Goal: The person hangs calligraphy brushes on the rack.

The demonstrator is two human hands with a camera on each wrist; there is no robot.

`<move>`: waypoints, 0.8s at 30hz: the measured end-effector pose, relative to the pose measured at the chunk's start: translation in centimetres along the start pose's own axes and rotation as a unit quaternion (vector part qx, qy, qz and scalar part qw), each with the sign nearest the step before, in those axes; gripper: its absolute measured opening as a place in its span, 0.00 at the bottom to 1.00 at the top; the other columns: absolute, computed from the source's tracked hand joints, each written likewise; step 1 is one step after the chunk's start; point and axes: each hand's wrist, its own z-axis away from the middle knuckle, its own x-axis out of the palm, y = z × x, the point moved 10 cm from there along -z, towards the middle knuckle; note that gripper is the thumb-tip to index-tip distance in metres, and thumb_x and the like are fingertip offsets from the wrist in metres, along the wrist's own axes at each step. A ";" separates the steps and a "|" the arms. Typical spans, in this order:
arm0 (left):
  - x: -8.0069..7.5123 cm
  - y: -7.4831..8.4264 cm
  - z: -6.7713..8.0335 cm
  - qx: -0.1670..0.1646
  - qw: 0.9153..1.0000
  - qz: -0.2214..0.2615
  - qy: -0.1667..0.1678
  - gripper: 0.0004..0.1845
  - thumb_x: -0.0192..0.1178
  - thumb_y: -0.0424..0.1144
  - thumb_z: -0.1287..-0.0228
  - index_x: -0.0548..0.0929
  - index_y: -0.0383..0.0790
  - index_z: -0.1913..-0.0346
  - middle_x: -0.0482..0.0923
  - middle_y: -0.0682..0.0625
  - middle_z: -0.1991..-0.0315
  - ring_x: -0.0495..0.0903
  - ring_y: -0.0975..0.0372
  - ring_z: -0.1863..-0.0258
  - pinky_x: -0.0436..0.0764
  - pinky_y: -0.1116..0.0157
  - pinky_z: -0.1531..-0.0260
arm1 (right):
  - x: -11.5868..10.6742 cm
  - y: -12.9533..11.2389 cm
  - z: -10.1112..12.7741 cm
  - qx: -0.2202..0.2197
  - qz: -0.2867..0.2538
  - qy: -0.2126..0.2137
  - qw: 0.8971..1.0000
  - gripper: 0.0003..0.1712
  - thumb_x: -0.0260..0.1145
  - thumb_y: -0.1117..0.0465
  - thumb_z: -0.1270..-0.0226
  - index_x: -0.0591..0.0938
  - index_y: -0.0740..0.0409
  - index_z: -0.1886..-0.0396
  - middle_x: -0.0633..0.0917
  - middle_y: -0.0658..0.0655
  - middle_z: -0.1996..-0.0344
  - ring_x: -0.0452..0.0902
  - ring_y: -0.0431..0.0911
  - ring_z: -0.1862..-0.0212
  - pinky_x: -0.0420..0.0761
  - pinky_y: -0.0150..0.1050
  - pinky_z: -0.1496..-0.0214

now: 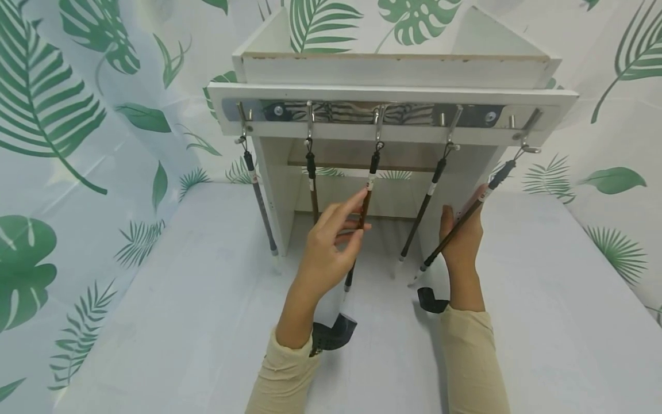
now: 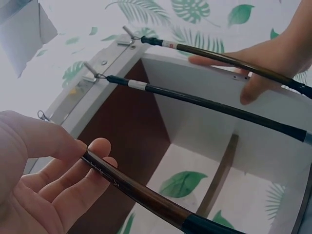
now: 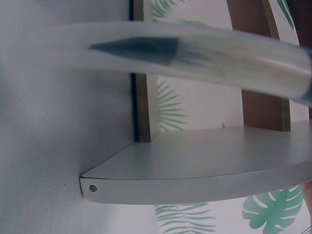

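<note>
At centre, under the hook rail (image 1: 388,113), left hand (image 1: 331,244) pinching the middle brush (image 1: 364,210) between thumb and fingertips, about midway down its shaft; from the left wrist view, thumb (image 2: 48,141) on top and fingers (image 2: 73,187) beneath the dark stem. Long axis of that brush near vertical, leaning slightly: loop at 12 o'clock on its hook (image 1: 380,123), tip toward 6 o'clock, just off the tabletop (image 1: 207,299). Right hand (image 1: 462,236) at 3 o'clock from the left, fingers straight and spread flat against the stand's right panel (image 1: 455,190), gripping nothing; far-right brush (image 1: 465,215) slanting across in front of it, top at 1 o'clock, tip at 7 o'clock. Left hand clearly the nearer one to the middle brush, already on it. Between the two hands, a fourth brush (image 1: 421,210) hanging free; at 9 o'clock, two more brushes (image 1: 287,198) on their hooks. Behind everything, a leaf-print curtain (image 1: 77,144).
</note>
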 end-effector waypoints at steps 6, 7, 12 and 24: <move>0.3 -0.2 0.0 -0.005 1.000 -0.002 -0.002 0.28 0.53 0.23 0.40 0.66 0.37 0.36 0.71 0.40 0.51 0.81 0.56 0.59 0.79 0.73 0.59 | 0.0 0.2 -0.1 0.014 0.005 -0.006 1.000 0.37 0.49 0.60 0.33 0.44 0.61 0.30 0.69 0.72 0.41 0.70 0.65 0.44 0.70 0.62 0.47; 0.3 -0.2 0.0 -0.007 1.000 -0.002 -0.002 0.28 0.52 0.24 0.40 0.66 0.38 0.36 0.71 0.40 0.50 0.81 0.56 0.58 0.79 0.73 0.58 | 0.0 0.2 -0.1 0.016 0.005 -0.006 1.000 0.37 0.49 0.60 0.33 0.44 0.61 0.30 0.69 0.72 0.41 0.70 0.65 0.44 0.70 0.62 0.47; 0.6 -0.1 0.0 -0.011 1.000 -0.001 -0.010 0.28 0.52 0.24 0.40 0.65 0.38 0.35 0.70 0.39 0.50 0.80 0.56 0.58 0.79 0.72 0.58 | 0.0 0.0 -0.1 0.016 0.007 -0.007 1.000 0.36 0.49 0.60 0.33 0.44 0.63 0.31 0.69 0.72 0.41 0.70 0.65 0.44 0.71 0.61 0.47; 1.0 -0.3 0.0 -0.012 1.000 -0.007 -0.018 0.29 0.52 0.23 0.40 0.64 0.38 0.35 0.70 0.40 0.50 0.80 0.56 0.59 0.78 0.73 0.58 | 0.1 -0.1 -0.1 -0.002 0.004 -0.003 1.000 0.36 0.48 0.59 0.32 0.44 0.60 0.30 0.68 0.71 0.41 0.70 0.65 0.43 0.70 0.61 0.47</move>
